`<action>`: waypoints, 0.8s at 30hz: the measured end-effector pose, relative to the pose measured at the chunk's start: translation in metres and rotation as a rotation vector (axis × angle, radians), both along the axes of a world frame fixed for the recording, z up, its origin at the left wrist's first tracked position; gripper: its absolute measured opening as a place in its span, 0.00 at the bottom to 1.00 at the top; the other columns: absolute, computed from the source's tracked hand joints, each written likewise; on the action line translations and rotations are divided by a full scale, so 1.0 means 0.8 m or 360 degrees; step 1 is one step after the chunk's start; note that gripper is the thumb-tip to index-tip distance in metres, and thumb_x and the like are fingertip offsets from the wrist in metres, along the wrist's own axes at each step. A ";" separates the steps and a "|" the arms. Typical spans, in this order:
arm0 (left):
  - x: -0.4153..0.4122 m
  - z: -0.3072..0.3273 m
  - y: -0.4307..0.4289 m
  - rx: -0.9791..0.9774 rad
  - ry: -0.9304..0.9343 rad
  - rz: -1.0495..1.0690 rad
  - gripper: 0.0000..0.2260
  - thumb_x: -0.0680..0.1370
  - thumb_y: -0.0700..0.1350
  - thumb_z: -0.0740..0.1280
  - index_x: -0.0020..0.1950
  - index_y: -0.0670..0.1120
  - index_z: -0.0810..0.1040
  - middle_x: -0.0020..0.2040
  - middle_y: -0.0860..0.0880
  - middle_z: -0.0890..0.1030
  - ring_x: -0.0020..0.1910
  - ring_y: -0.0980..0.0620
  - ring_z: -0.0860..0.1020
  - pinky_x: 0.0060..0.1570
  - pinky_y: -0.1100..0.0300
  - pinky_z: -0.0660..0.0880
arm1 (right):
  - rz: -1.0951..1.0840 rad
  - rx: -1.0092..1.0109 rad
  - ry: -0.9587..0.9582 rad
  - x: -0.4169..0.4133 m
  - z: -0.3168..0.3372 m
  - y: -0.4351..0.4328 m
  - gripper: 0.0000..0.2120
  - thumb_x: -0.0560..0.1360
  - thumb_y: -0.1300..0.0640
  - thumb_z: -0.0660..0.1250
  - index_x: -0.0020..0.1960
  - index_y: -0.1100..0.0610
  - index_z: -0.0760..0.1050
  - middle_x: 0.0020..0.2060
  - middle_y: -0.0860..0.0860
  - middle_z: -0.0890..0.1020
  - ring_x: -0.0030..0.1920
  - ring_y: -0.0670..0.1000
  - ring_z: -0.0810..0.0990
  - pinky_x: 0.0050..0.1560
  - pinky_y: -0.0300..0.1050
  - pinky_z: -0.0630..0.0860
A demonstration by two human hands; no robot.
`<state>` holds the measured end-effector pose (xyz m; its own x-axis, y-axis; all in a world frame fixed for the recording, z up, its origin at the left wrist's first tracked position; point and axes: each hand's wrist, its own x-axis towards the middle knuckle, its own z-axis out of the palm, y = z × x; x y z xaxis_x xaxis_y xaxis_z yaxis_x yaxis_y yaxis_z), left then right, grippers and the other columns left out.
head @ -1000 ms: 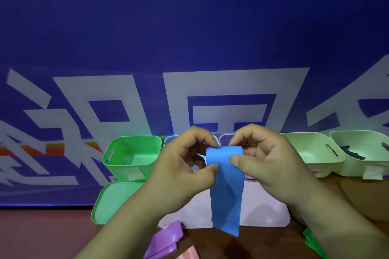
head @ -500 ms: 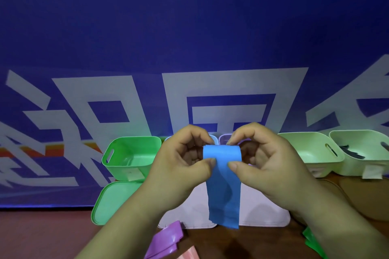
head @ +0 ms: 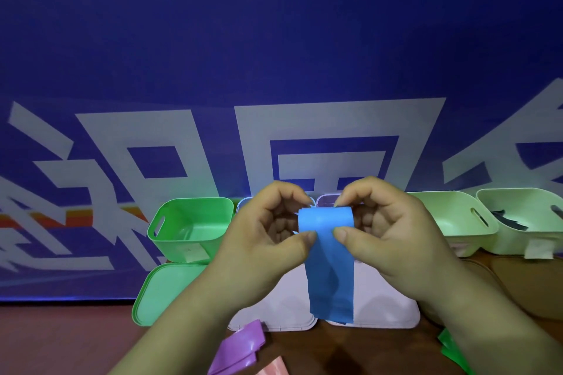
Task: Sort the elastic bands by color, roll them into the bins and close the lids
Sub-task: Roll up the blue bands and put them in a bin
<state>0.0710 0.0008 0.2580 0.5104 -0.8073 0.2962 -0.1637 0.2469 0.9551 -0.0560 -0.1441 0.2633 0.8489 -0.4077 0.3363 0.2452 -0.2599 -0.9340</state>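
A blue elastic band [head: 329,265] hangs in front of me, its top end curled into a roll. My left hand [head: 268,234] and my right hand [head: 387,231] both pinch that roll between thumb and fingers. The loose tail drops down over two white lids [head: 384,304]. Behind my hands stands a row of open bins: a green bin [head: 189,228] at the left, two pale bins mostly hidden by my hands, and two light green bins [head: 451,216] at the right. The far right bin [head: 524,222] holds a dark band.
A green lid [head: 164,292] lies flat in front of the green bin. A purple band [head: 240,347], a pink band [head: 274,370] and a green band [head: 451,347] lie on the brown table near me. A blue banner wall rises right behind the bins.
The roll at the top of the blue band has grown and the hanging tail has become shorter. Both hands have stayed in nearly the same place.
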 end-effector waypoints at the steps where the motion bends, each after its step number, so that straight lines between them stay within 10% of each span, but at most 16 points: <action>1: 0.000 -0.001 0.000 -0.0002 -0.0049 0.0013 0.13 0.67 0.42 0.72 0.50 0.49 0.77 0.47 0.48 0.79 0.41 0.42 0.75 0.39 0.47 0.74 | 0.0005 0.0049 0.0009 0.001 0.000 0.000 0.11 0.66 0.63 0.71 0.45 0.50 0.77 0.37 0.53 0.77 0.33 0.52 0.73 0.31 0.43 0.73; 5: -0.001 -0.001 0.001 -0.0010 -0.0212 0.0064 0.14 0.68 0.41 0.72 0.52 0.50 0.77 0.48 0.44 0.79 0.43 0.34 0.75 0.39 0.37 0.76 | 0.0003 0.0104 0.0023 0.003 0.000 -0.002 0.10 0.67 0.63 0.70 0.45 0.52 0.77 0.39 0.54 0.79 0.35 0.54 0.76 0.33 0.44 0.75; 24: -0.001 0.005 -0.002 -0.0049 -0.0141 0.0078 0.11 0.68 0.39 0.72 0.48 0.48 0.78 0.43 0.49 0.80 0.39 0.42 0.75 0.39 0.47 0.75 | 0.0019 0.0124 0.0080 0.002 0.002 -0.002 0.10 0.68 0.61 0.71 0.47 0.51 0.77 0.42 0.60 0.79 0.38 0.61 0.76 0.38 0.46 0.78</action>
<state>0.0703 -0.0006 0.2618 0.5198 -0.7718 0.3663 -0.2597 0.2657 0.9284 -0.0546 -0.1455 0.2651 0.8689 -0.4204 0.2611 0.2005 -0.1834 -0.9624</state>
